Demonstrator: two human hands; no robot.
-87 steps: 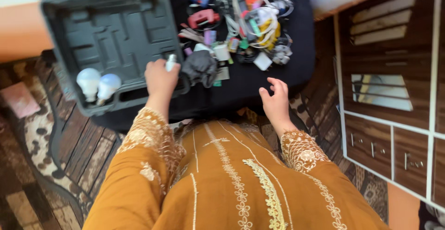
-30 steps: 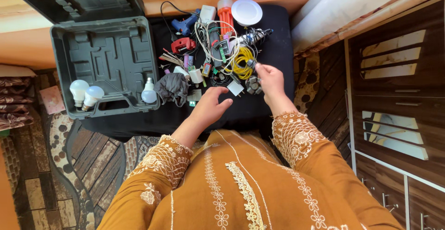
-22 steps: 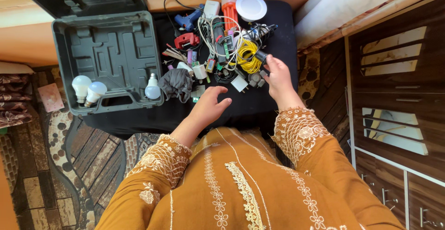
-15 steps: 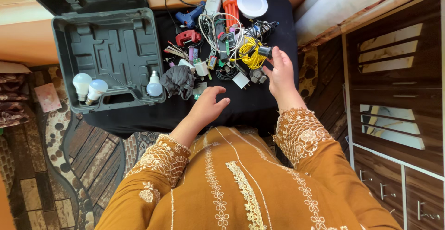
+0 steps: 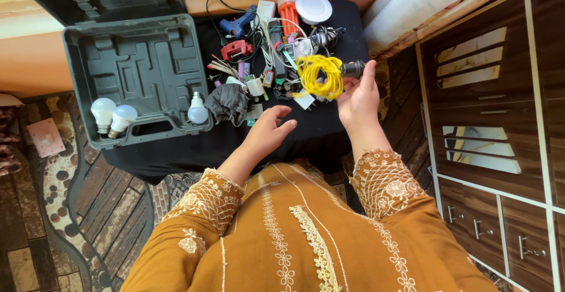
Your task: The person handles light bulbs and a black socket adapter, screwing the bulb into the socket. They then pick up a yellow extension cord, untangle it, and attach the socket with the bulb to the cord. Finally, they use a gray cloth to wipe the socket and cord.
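Yellow cable (image 5: 319, 75), wound in a loose coil, hangs from the person's right hand (image 5: 357, 96), raised above the black cloth (image 5: 318, 133) at the near right edge of the clutter; the fingers are closed on a dark plug-like fitting (image 5: 352, 68) at the coil's right end, thumb and fingertips clamped on it, and the coil dangles to the left of the palm.

Going from the left: two white bulbs (image 5: 110, 116) lie side by side at the lower left corner of the open grey tool case (image 5: 132, 68); a third bulb (image 5: 197, 110) stands in the case near its right wall; the case lid is thrown back at the top. Just right of the case, a dark grey rag (image 5: 229, 102) lies crumpled on the cloth. Above it sit a small red tool (image 5: 236, 49) and a blue glue gun (image 5: 237, 25) with a black cord; then a tangle of white wires, plugs and small coloured parts, an orange cylinder (image 5: 287, 10) and a round white lamp (image 5: 313, 7) at the far edge.

The left hand (image 5: 269, 133) hovers over bare cloth below the rag, fingers loosely spread and holding nothing; the tangle lies between it and the far things. A brown cabinet (image 5: 494, 121) fills the right side.
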